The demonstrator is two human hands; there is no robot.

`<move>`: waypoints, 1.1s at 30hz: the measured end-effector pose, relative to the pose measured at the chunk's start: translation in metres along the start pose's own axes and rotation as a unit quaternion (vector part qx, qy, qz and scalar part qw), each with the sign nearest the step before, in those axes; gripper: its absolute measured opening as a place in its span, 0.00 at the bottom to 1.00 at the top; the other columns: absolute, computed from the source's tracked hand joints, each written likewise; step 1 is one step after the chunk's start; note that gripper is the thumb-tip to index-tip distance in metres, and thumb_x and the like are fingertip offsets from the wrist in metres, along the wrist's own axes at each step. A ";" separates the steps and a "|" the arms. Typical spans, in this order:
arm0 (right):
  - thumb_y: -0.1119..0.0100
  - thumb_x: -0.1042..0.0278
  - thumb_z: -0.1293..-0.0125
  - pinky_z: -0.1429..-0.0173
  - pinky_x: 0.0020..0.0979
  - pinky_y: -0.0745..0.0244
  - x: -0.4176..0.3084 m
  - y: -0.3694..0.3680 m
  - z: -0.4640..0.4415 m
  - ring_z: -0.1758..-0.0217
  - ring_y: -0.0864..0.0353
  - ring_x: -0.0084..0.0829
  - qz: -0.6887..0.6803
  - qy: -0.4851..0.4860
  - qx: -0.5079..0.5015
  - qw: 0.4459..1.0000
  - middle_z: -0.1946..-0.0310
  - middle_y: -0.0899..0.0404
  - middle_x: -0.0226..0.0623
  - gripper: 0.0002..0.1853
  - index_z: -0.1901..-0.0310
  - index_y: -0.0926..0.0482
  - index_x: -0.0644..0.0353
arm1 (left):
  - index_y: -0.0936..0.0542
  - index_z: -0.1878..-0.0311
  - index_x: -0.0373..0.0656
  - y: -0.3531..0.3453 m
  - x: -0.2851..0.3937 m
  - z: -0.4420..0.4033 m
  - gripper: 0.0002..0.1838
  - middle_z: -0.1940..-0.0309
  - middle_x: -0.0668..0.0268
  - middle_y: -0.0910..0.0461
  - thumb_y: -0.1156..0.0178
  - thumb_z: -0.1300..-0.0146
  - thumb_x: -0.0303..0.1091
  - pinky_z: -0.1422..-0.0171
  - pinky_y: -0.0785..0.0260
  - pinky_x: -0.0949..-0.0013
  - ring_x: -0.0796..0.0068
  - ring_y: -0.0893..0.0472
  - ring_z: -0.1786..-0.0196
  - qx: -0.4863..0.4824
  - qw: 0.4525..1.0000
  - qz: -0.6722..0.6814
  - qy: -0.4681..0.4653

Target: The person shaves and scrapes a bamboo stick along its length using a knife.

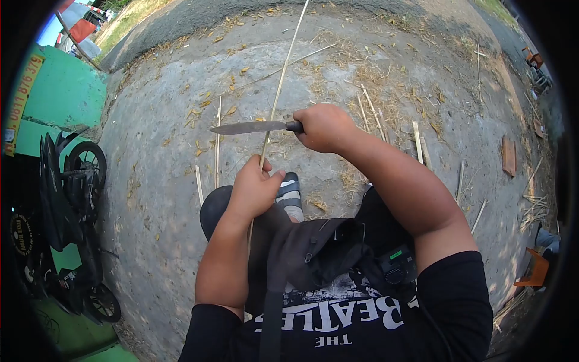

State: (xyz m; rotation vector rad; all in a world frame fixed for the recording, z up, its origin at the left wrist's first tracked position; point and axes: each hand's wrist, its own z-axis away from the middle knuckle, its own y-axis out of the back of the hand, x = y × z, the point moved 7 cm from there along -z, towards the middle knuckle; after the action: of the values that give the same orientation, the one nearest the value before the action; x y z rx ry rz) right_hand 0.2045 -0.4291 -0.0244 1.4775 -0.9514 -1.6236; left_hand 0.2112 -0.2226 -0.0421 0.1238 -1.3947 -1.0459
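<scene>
My right hand (pixel 325 128) is wrapped round the dark handle of a knife (pixel 250 127), whose long blade points left. The blade crosses a long thin bamboo strip (pixel 281 81) just above my left hand (pixel 256 186). Between its thumb and fingers, my left hand grips this strip, which runs up past the top of the view and down beside my left forearm. Whether the edge touches the strip or lies over it is hard to tell. Below the hands are a black bag (pixel 313 253) on my lap and my sandalled foot (pixel 290 192).
Cut strips (pixel 218 142) and split pieces (pixel 417 142) lie on the concrete ground (pixel 163 181) among dry leaves. A motorcycle (pixel 66 193) stands at the left by a green wall (pixel 63 90). A brick (pixel 509 155) and an orange object (pixel 533 269) are at the right.
</scene>
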 end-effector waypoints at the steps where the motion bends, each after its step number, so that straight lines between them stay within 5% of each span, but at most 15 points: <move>1: 0.34 0.58 0.34 0.53 0.53 0.17 0.004 0.000 -0.003 0.57 0.11 0.53 -0.002 -0.007 0.006 1.000 0.66 0.12 0.46 0.09 0.60 0.14 0.52 | 0.27 0.57 0.39 0.001 -0.002 -0.001 0.18 0.75 0.71 0.26 0.26 0.34 0.37 0.69 0.35 0.70 0.83 0.28 0.72 0.001 1.000 0.011 0.000; 12: 0.37 0.58 0.32 0.47 0.50 0.15 0.022 0.001 -0.013 0.51 0.09 0.49 0.007 -0.086 -0.022 0.996 0.58 0.10 0.44 0.12 0.53 0.11 0.52 | 0.26 0.58 0.37 -0.001 0.000 0.001 0.18 0.77 0.69 0.25 0.25 0.36 0.35 0.69 0.33 0.68 0.81 0.26 0.73 0.006 0.999 -0.036 0.001; 16: 0.37 0.59 0.33 0.45 0.50 0.15 -0.008 -0.019 -0.002 0.51 0.10 0.50 -0.007 -0.009 -0.074 0.997 0.58 0.10 0.45 0.13 0.52 0.11 0.53 | 0.26 0.58 0.37 -0.002 -0.008 0.000 0.19 0.77 0.69 0.25 0.25 0.37 0.36 0.70 0.32 0.67 0.80 0.26 0.74 -0.003 1.000 -0.018 0.015; 33: 0.38 0.60 0.33 0.42 0.49 0.16 -0.003 -0.010 -0.001 0.47 0.10 0.48 -0.010 -0.034 -0.080 0.996 0.55 0.10 0.46 0.13 0.51 0.11 0.53 | 0.27 0.58 0.38 -0.003 -0.010 -0.005 0.17 0.78 0.71 0.27 0.25 0.37 0.33 0.70 0.35 0.68 0.81 0.29 0.74 -0.014 0.999 0.020 0.033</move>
State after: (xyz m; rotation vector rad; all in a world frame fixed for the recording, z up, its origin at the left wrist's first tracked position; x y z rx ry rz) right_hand 0.2049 -0.4216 -0.0319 1.3338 -0.8257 -1.7325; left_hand 0.2153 -0.2202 -0.0532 0.1097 -1.3183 -1.0195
